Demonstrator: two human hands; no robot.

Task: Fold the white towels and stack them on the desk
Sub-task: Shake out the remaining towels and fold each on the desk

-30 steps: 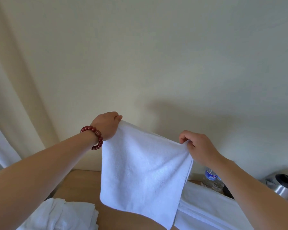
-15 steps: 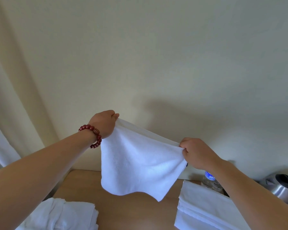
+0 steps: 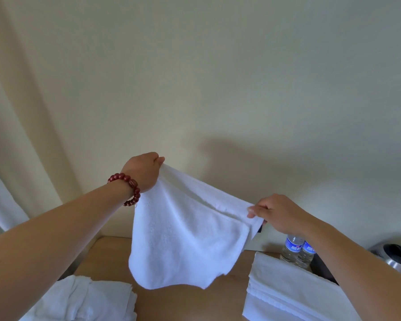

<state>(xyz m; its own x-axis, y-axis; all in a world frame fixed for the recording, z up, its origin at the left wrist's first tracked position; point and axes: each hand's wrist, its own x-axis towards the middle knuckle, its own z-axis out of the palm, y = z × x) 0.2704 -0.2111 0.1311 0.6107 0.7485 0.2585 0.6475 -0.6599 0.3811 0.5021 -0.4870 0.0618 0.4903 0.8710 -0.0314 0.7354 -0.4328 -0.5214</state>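
Now | left hand (image 3: 144,170), right hand (image 3: 276,213) pinch white towel (image 3: 185,235) | bottles (image 3: 296,251): blue labels unreadable

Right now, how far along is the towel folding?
Done: a folded stack lies on the desk at right. In hand: left hand and right hand hold one towel up by its top corners. Left: the loose pile at left.

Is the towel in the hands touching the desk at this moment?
No, the towel hangs in the air from both hands, its lower edge clear above the desk.
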